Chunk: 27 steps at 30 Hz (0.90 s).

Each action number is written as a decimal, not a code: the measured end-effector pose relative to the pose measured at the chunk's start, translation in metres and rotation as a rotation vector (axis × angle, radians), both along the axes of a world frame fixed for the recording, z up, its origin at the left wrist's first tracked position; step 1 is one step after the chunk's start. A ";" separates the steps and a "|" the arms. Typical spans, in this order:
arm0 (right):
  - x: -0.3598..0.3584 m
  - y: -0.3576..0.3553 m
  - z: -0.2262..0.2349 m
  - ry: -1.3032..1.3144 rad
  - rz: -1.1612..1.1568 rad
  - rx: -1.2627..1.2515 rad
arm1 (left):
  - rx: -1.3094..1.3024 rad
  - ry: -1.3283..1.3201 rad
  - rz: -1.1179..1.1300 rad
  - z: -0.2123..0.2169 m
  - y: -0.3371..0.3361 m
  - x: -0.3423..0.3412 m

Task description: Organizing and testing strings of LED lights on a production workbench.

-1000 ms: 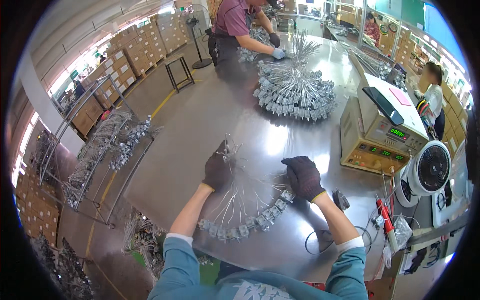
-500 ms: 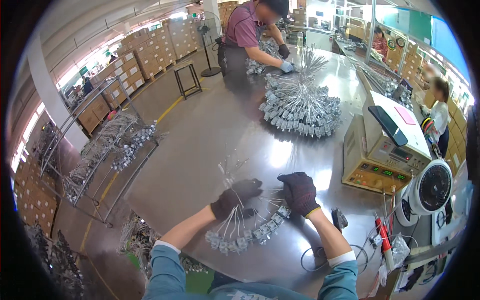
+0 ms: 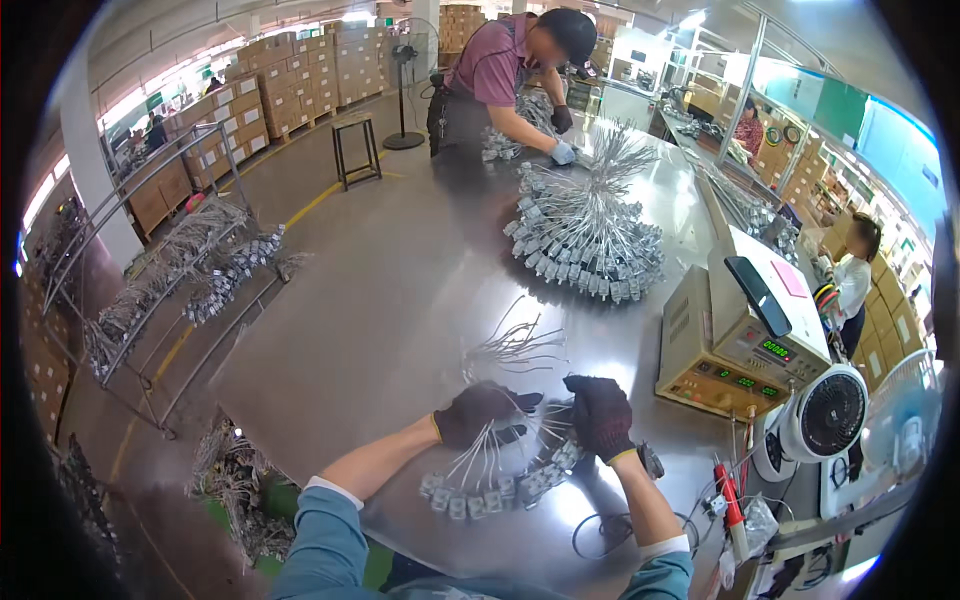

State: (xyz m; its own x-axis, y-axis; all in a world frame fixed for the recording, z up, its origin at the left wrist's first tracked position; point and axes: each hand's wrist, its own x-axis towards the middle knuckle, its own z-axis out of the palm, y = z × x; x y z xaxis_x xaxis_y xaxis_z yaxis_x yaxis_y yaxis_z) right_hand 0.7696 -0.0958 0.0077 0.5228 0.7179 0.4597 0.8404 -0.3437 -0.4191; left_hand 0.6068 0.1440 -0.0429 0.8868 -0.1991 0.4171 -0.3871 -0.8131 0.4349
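Note:
Both my hands wear dark gloves and rest on a fan-shaped bundle of grey wires [image 3: 500, 470] with small grey connector blocks along its near edge, lying on a shiny steel table [image 3: 400, 300]. My left hand [image 3: 482, 412] grips the wires where they gather. My right hand [image 3: 600, 415] presses on the bundle's right side. Loose wire ends [image 3: 515, 345] stick out beyond my hands.
A big round heap of the same wire bundles [image 3: 585, 235] lies farther back, where another person in a purple shirt [image 3: 500, 75] handles more. A beige test instrument [image 3: 740, 345], a white fan [image 3: 825, 420] and a red-handled tool [image 3: 728, 495] stand right. Racks hung with wires [image 3: 180, 280] stand left.
My hands have drawn closer together on the bundle, gathering the spread wires toward the middle. The view has shifted slightly; the far person keeps working at the heap.

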 end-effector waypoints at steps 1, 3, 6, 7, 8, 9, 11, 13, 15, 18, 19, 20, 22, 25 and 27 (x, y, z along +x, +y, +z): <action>-0.005 -0.004 0.002 0.005 0.008 -0.043 | 0.066 0.046 0.009 -0.006 0.004 0.000; -0.023 -0.013 0.012 0.020 0.060 -0.038 | 0.049 0.023 -0.006 -0.028 0.013 0.002; -0.038 -0.043 0.026 0.133 0.142 -0.025 | 0.085 -0.013 -0.144 -0.016 0.010 0.000; -0.043 -0.051 0.032 0.343 0.038 0.018 | 0.073 -0.017 -0.134 -0.022 0.013 0.001; -0.043 -0.059 0.034 0.553 -0.066 0.058 | 0.030 -0.016 -0.169 -0.032 0.017 0.002; -0.032 -0.069 0.028 0.199 -0.050 0.076 | -0.012 -0.015 -0.201 -0.043 0.020 0.001; -0.015 -0.100 0.020 -0.128 -0.169 0.010 | 0.015 -0.027 -0.187 -0.020 0.016 0.001; -0.006 -0.135 0.006 -0.124 -0.201 -0.042 | -0.040 0.001 -0.216 -0.021 0.017 0.000; -0.003 -0.162 -0.013 -0.217 -0.345 -0.246 | -0.019 -0.029 -0.210 -0.027 0.019 -0.001; -0.011 -0.179 -0.022 -0.082 -0.403 -0.347 | 0.002 -0.013 -0.189 -0.028 0.017 -0.003; -0.013 -0.184 -0.026 -0.038 -0.443 -0.378 | 0.005 0.027 -0.182 -0.026 0.016 -0.003; -0.015 -0.187 -0.029 -0.035 -0.442 -0.381 | 0.011 0.001 -0.185 -0.022 0.016 -0.003; -0.020 -0.189 -0.032 -0.325 -0.414 -0.396 | 0.009 -0.007 -0.188 -0.023 0.016 -0.001; -0.034 -0.177 -0.030 -0.239 -0.436 -0.321 | -0.004 -0.036 -0.192 -0.026 0.014 -0.002; -0.061 -0.153 -0.008 -0.172 -0.424 -0.336 | -0.018 -0.057 -0.190 -0.027 0.012 -0.004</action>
State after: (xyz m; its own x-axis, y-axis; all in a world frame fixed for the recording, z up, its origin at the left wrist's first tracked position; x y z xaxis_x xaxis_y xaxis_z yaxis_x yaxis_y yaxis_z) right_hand 0.7086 -0.2489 -0.0005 0.7349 0.5830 0.3465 0.6464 -0.7567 -0.0979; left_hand 0.6031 0.1561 -0.0703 0.8089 -0.3529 0.4702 -0.5572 -0.7152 0.4218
